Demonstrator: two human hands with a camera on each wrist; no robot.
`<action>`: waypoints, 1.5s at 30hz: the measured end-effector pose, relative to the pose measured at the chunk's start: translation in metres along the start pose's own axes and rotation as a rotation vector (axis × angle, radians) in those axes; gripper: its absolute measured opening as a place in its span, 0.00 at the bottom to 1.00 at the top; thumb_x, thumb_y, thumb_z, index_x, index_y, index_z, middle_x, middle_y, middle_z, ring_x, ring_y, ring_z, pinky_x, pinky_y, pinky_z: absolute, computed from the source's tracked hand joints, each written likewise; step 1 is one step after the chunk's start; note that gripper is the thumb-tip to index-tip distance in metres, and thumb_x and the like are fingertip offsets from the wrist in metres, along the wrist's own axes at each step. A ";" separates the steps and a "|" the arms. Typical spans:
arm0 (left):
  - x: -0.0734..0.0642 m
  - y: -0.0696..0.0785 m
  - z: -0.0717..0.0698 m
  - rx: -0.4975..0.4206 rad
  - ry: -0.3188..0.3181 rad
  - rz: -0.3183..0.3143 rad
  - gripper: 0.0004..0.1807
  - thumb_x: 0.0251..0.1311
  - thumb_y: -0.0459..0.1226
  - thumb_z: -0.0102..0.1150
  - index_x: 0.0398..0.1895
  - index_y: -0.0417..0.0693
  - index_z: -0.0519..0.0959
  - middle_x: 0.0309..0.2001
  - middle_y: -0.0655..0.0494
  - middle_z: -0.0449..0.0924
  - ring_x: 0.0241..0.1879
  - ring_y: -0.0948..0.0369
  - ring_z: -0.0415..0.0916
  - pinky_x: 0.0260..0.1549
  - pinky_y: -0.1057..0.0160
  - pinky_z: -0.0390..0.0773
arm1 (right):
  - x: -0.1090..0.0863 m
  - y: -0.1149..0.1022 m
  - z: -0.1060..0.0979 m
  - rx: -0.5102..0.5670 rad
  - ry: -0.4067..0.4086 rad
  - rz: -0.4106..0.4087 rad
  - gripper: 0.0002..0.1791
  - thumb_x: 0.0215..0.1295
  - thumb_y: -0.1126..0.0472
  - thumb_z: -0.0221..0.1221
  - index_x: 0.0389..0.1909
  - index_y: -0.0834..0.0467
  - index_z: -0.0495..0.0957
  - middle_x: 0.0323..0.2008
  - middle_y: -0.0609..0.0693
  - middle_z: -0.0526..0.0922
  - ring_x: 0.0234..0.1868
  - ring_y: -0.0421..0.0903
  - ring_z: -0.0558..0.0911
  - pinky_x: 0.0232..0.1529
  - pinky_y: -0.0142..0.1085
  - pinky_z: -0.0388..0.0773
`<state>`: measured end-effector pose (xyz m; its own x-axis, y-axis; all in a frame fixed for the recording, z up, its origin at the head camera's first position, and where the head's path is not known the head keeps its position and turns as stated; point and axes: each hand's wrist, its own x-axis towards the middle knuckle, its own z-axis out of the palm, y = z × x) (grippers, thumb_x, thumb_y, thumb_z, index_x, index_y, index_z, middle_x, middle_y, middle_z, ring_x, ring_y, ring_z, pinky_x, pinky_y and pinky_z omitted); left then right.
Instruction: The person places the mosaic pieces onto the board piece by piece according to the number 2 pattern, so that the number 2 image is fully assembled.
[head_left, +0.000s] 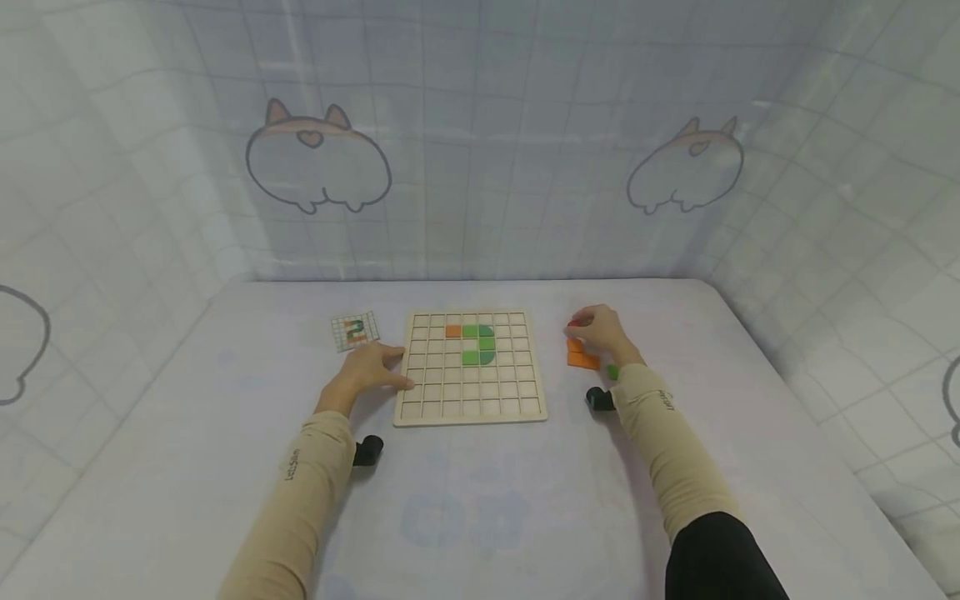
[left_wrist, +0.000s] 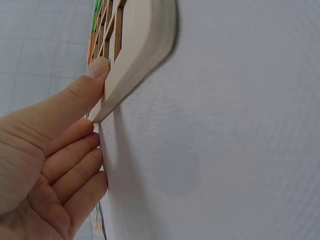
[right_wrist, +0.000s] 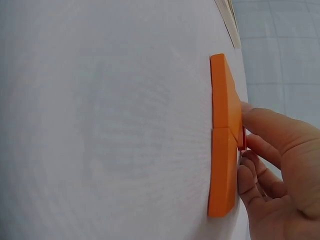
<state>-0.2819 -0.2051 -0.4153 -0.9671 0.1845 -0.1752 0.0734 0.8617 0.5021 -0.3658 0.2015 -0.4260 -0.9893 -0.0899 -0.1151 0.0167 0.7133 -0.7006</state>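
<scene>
A pale wooden grid board [head_left: 468, 408] lies in the middle of the table. On it sit an orange square tile [head_left: 453, 332], several light green tiles [head_left: 470, 357] and dark green rounded tiles [head_left: 487, 358]. My left hand [head_left: 366, 371] rests at the board's left edge, fingers extended; the thumb [left_wrist: 95, 72] touches the rim in the left wrist view. Right of the board, my right hand [head_left: 602, 330] pinches a red tile [head_left: 576, 322], mostly hidden by the fingers. Orange tiles [right_wrist: 222, 170] lie beside that hand, touching each other.
A small pattern card [head_left: 355, 331] lies left of the board's far corner. Near the right wrist is a green piece [head_left: 612, 372]. Black wrist mounts [head_left: 368, 451] stick out from both sleeves. A curtain with cartoon outlines [head_left: 318, 162] surrounds the table.
</scene>
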 end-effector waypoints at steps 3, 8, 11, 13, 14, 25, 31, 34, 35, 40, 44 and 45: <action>0.001 0.001 0.000 -0.001 0.003 0.002 0.43 0.44 0.48 0.72 0.63 0.38 0.69 0.62 0.36 0.68 0.61 0.40 0.65 0.60 0.43 0.66 | 0.000 0.000 0.000 -0.004 0.008 0.001 0.20 0.60 0.58 0.62 0.50 0.66 0.77 0.48 0.61 0.80 0.50 0.55 0.77 0.56 0.46 0.75; 0.000 0.002 0.000 -0.002 0.003 0.004 0.43 0.44 0.48 0.72 0.63 0.38 0.69 0.62 0.35 0.67 0.61 0.39 0.64 0.60 0.43 0.66 | 0.000 0.000 -0.001 -0.007 0.032 0.000 0.18 0.59 0.58 0.62 0.47 0.66 0.79 0.46 0.61 0.81 0.47 0.54 0.77 0.53 0.46 0.76; -0.001 0.002 -0.001 -0.007 0.005 0.001 0.43 0.44 0.48 0.72 0.63 0.38 0.69 0.62 0.35 0.67 0.61 0.39 0.64 0.60 0.43 0.66 | 0.001 0.000 0.000 -0.015 0.055 -0.008 0.18 0.57 0.60 0.63 0.45 0.67 0.79 0.44 0.62 0.82 0.45 0.54 0.78 0.50 0.45 0.78; -0.001 0.003 -0.001 -0.010 0.003 -0.002 0.42 0.44 0.47 0.72 0.63 0.38 0.69 0.62 0.36 0.67 0.61 0.40 0.64 0.60 0.43 0.65 | 0.002 0.000 0.000 -0.024 0.066 -0.019 0.18 0.56 0.61 0.63 0.45 0.68 0.79 0.43 0.63 0.82 0.44 0.54 0.79 0.50 0.45 0.78; -0.001 0.003 -0.002 -0.014 0.001 -0.004 0.42 0.44 0.47 0.72 0.63 0.38 0.69 0.62 0.36 0.67 0.61 0.40 0.64 0.61 0.43 0.65 | 0.002 -0.001 -0.001 -0.021 0.064 -0.012 0.19 0.55 0.60 0.63 0.45 0.68 0.79 0.44 0.63 0.82 0.44 0.54 0.78 0.49 0.45 0.78; 0.000 0.003 -0.003 -0.007 -0.001 -0.001 0.42 0.44 0.48 0.72 0.62 0.38 0.69 0.62 0.35 0.67 0.61 0.39 0.64 0.60 0.43 0.65 | -0.005 -0.009 0.008 0.256 0.185 -0.133 0.18 0.56 0.57 0.65 0.42 0.66 0.81 0.41 0.60 0.83 0.40 0.49 0.79 0.41 0.33 0.77; 0.001 0.002 -0.002 -0.001 0.006 0.008 0.42 0.44 0.48 0.72 0.62 0.38 0.70 0.62 0.35 0.68 0.61 0.39 0.64 0.60 0.43 0.65 | -0.009 -0.034 0.024 0.417 0.174 -0.263 0.16 0.54 0.64 0.66 0.41 0.71 0.80 0.38 0.63 0.84 0.36 0.44 0.82 0.40 0.28 0.78; 0.001 0.003 -0.001 -0.007 0.011 0.014 0.42 0.43 0.48 0.72 0.62 0.38 0.70 0.62 0.35 0.68 0.61 0.39 0.64 0.60 0.43 0.66 | -0.012 -0.047 0.035 0.433 0.150 -0.308 0.16 0.54 0.67 0.65 0.41 0.73 0.79 0.38 0.65 0.84 0.35 0.44 0.83 0.41 0.29 0.79; 0.000 0.003 -0.001 -0.008 0.012 0.016 0.42 0.43 0.48 0.72 0.62 0.37 0.70 0.62 0.35 0.68 0.61 0.39 0.64 0.60 0.43 0.66 | -0.013 -0.052 0.038 0.436 0.140 -0.319 0.16 0.54 0.67 0.65 0.41 0.73 0.79 0.38 0.65 0.84 0.35 0.44 0.82 0.41 0.30 0.79; -0.001 0.003 0.000 0.000 0.004 0.029 0.42 0.44 0.49 0.72 0.62 0.37 0.70 0.61 0.35 0.68 0.60 0.39 0.65 0.59 0.43 0.67 | -0.017 -0.071 0.051 0.435 0.116 -0.353 0.12 0.53 0.68 0.65 0.38 0.71 0.80 0.36 0.63 0.84 0.33 0.43 0.82 0.39 0.30 0.80; -0.003 0.004 0.000 -0.003 -0.001 0.013 0.43 0.45 0.48 0.72 0.63 0.36 0.68 0.62 0.35 0.67 0.61 0.39 0.64 0.59 0.43 0.66 | -0.019 -0.084 0.054 0.447 0.091 -0.405 0.12 0.53 0.69 0.65 0.38 0.71 0.80 0.36 0.63 0.84 0.34 0.47 0.83 0.38 0.33 0.82; -0.003 0.004 -0.001 -0.006 -0.003 0.008 0.43 0.45 0.48 0.72 0.63 0.36 0.68 0.62 0.35 0.67 0.61 0.39 0.64 0.59 0.43 0.66 | -0.019 -0.087 0.055 0.447 0.082 -0.415 0.12 0.53 0.68 0.65 0.38 0.71 0.80 0.36 0.63 0.84 0.35 0.47 0.83 0.39 0.33 0.82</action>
<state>-0.2784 -0.2024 -0.4120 -0.9658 0.1924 -0.1738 0.0792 0.8574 0.5086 -0.3401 0.1030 -0.4020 -0.9338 -0.2315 0.2727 -0.3306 0.2677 -0.9050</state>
